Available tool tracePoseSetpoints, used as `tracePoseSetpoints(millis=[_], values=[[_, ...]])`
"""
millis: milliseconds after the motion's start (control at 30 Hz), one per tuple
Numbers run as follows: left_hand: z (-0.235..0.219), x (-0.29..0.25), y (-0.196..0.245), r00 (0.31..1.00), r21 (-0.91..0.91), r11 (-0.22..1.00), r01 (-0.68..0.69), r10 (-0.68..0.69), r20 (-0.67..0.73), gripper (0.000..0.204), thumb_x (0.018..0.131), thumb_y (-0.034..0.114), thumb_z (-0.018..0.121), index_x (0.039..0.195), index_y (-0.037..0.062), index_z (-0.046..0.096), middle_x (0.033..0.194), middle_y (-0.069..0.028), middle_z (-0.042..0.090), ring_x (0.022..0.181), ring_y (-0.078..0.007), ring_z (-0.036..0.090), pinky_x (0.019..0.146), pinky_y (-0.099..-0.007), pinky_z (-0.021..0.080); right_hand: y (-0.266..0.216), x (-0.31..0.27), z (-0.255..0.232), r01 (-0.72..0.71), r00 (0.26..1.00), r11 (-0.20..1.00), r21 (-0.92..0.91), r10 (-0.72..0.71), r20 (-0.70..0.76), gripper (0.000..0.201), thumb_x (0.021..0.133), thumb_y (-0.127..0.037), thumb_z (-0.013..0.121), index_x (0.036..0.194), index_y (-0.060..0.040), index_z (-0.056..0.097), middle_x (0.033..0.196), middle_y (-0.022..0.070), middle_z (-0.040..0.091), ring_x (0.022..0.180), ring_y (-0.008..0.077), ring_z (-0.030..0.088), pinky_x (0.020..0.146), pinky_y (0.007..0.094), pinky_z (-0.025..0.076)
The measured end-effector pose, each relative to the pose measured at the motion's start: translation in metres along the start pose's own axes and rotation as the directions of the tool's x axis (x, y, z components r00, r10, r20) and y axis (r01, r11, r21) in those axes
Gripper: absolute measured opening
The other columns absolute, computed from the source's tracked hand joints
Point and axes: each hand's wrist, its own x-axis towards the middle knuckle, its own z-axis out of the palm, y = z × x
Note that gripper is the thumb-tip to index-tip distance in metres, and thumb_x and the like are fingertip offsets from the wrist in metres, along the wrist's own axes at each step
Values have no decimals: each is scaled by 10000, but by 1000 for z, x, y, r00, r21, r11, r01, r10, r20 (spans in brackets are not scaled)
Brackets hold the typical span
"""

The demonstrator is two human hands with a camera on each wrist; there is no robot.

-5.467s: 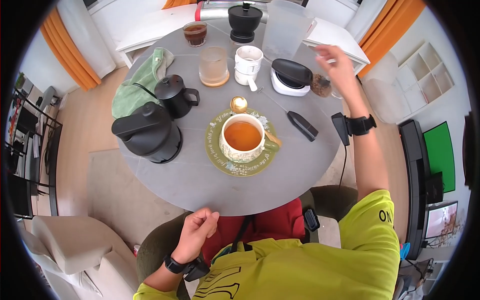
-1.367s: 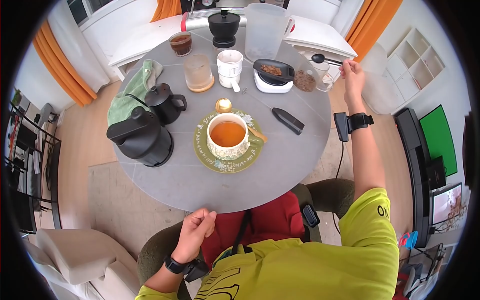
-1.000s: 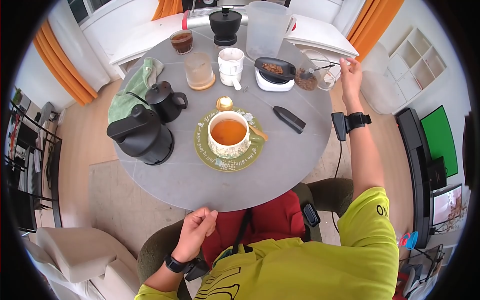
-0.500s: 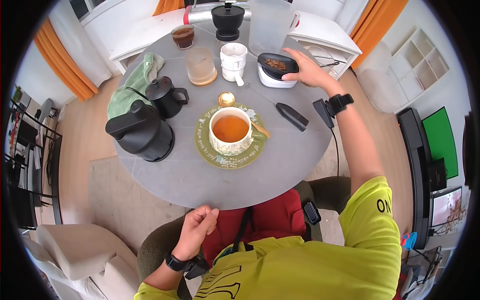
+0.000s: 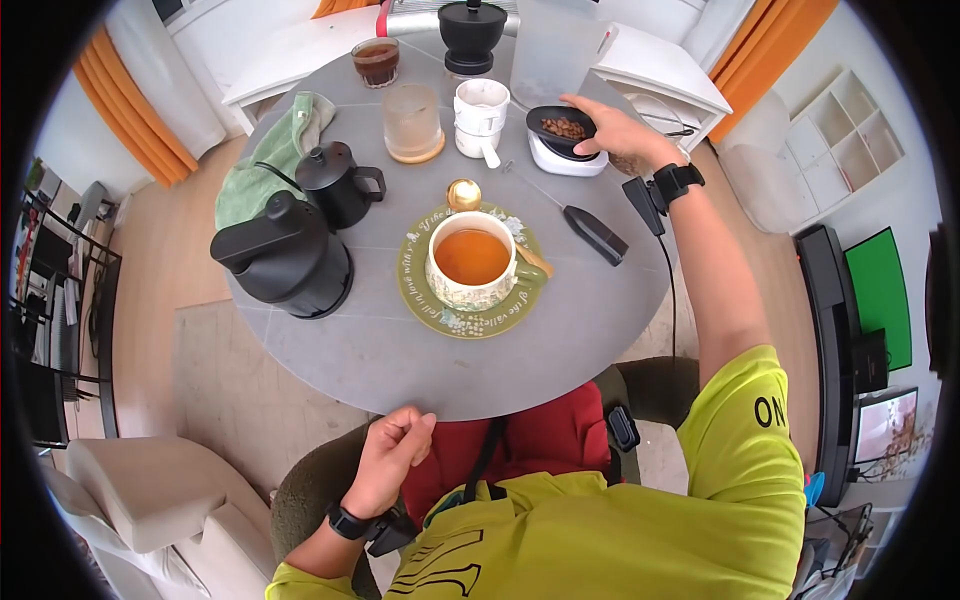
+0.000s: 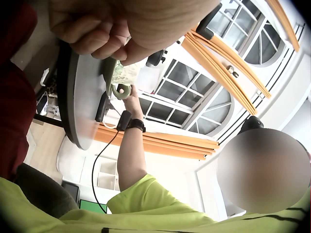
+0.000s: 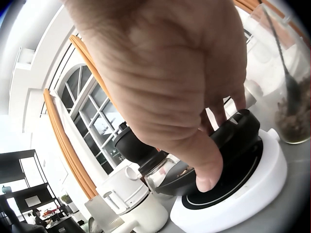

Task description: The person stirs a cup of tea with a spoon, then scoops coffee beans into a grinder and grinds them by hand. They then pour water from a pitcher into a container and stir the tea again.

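Note:
My right hand (image 5: 632, 138) grips a black dosing tray (image 7: 238, 127) by its sides, thumb on the near side and fingers on the far side. Brown coffee beans (image 5: 563, 128) lie in the tray. Beneath it is a white kitchen scale (image 5: 567, 164) with a black top plate. Beside that hand, in the right wrist view, a glass jar (image 7: 295, 127) of beans has a black spoon (image 7: 292, 92) standing in it; in the head view the hand mostly hides the jar. My left hand (image 5: 392, 455) rests loosely curled by the table's front edge, holding nothing.
A cup of tea (image 5: 472, 262) on a green saucer (image 5: 420, 300) stands mid-table, with a handheld frother (image 5: 596, 236) to its right. At left are a black kettle (image 5: 285, 260), a black pot (image 5: 335, 185) and a green cloth (image 5: 265, 165). A black-topped grinder (image 5: 472, 38) stands behind.
My right hand, which held the black spoon over the bean jar, has left the spoon in the jar. It has moved left and taken hold of the dosing tray. The left hand stays put.

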Motion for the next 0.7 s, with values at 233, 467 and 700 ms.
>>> tracePoseSetpoints(millis=[233,467,700], values=[[-1,1,-1,1000,2,1000,0,0,-9,307,972,114,516,683,88,416,574,64,360,529,-33,293,490,-217,242,6,-8,8,124,973,990,-66,-135,-185,734,750,-86,711,1406,-132,384,1369,163,471,1277,285,428,1061,361,347],[-3,1,0,1000,38,999,12,-13,15,303,975,128,502,688,91,410,585,36,372,536,-63,312,513,-231,269,-32,-101,45,263,751,869,419,89,-654,263,907,-178,608,1117,-20,598,855,21,602,674,72,513,621,215,424],[2,-1,-3,1000,69,998,6,-6,-3,296,979,135,492,697,95,413,596,31,385,544,-67,315,519,-231,275,-39,-178,131,205,742,490,847,486,-461,214,957,-196,549,855,-26,633,566,-66,423,500,16,331,474,196,226]])
